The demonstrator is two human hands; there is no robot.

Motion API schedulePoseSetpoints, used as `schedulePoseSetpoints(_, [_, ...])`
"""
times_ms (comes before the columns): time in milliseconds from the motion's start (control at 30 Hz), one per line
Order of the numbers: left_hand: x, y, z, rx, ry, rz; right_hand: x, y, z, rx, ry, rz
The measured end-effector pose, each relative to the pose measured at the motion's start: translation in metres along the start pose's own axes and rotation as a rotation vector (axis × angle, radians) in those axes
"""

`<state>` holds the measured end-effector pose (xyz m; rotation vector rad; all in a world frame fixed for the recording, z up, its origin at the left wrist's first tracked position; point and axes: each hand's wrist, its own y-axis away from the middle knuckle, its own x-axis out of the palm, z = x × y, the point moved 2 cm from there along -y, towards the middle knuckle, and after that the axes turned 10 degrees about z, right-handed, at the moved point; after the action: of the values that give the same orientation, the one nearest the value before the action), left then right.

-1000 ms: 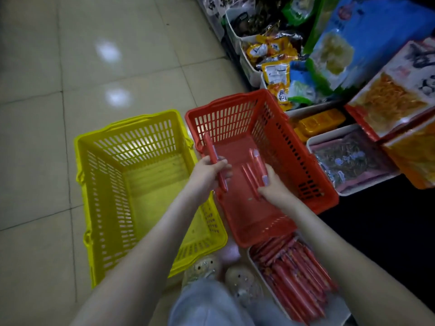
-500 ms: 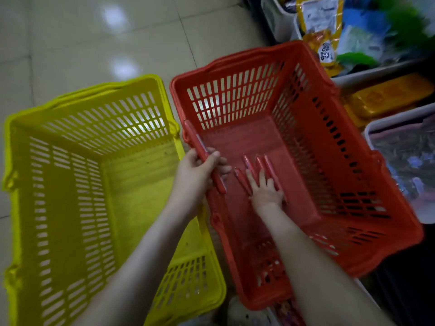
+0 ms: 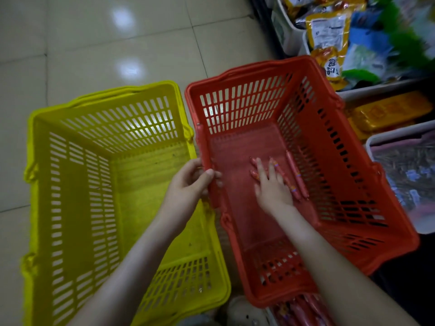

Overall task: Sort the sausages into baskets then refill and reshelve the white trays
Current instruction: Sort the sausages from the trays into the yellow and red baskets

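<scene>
- The yellow basket (image 3: 106,95) stands on the tiled floor (image 3: 94,43) at the left; nothing shows inside it.
- My left hand (image 3: 188,182) is at the gap between the two baskets. Its fingers and thumb are curled round a single sausage (image 3: 201,142), which points to the far side along the left rim of the red basket (image 3: 259,68).
- The red basket stands just right of the yellow one, their sides touching.
- My right hand (image 3: 273,189) is down inside the red basket, released, with its fingers straight and spread flat over the loose sausages (image 3: 293,170) on the basket floor.
- More sausages (image 3: 303,311) lie at the near edge, partly hidden behind the red basket.
- At the far right, snack packets (image 3: 328,31) fill the shelf; a white tray (image 3: 400,132) of packets sits beside the red basket.
</scene>
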<state>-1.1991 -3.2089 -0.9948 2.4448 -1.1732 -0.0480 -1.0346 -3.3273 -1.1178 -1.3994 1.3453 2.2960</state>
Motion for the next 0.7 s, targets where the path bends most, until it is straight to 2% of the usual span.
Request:
schedulePoseSetpoints(100, [-0.034, 0.015, 0.011, 0.058, -0.082, -0.141, -0.029, 0.036, 0.043, -0.292, -0.109, -0.298])
schedulePoseSetpoints(167, [-0.056, 0.022, 0.021, 0.04, -0.036, -0.247, -0.041, 0.068, 0.075, -0.532, -0.216, -0.427])
schedulePoseSetpoints(233, [-0.077, 0.026, 0.035, 0.011, -0.015, -0.34, -0.039, 0.095, 0.106, -0.711, -0.206, -0.384])
schedulePoseSetpoints(267, [-0.09, 0.028, 0.046, 0.001, -0.121, -0.374, -0.034, 0.103, 0.118, -0.75, -0.129, -0.341])
schedulePoseSetpoints(300, [-0.102, 0.029, 0.058, -0.02, -0.362, -0.387, -0.027, 0.107, 0.127, -0.754, -0.017, -0.322])
schedulePoseSetpoints(367, [-0.121, 0.028, 0.089, -0.071, -0.94, -0.291, -0.015, 0.104, 0.137, -0.672, 0.233, -0.315])
schedulePoseSetpoints(400, [-0.123, 0.028, 0.106, -0.101, -1.146, -0.163, -0.012, 0.1, 0.14, -0.614, 0.321, -0.304])
schedulePoseSetpoints(467, [-0.119, 0.031, 0.136, -0.307, -1.382, 0.11, -0.01, 0.095, 0.14, -0.538, 0.392, -0.298])
schedulePoseSetpoints(533, [-0.113, 0.034, 0.163, -0.498, -1.529, 0.335, -0.01, 0.095, 0.141, -0.499, 0.42, -0.315])
schedulePoseSetpoints(600, [-0.11, 0.035, 0.181, -0.591, -1.545, 0.456, -0.01, 0.095, 0.141, -0.468, 0.437, -0.331])
schedulePoseSetpoints(700, [-0.106, 0.031, 0.179, -0.516, -1.495, 0.391, -0.01, 0.096, 0.141, -0.475, 0.439, -0.338])
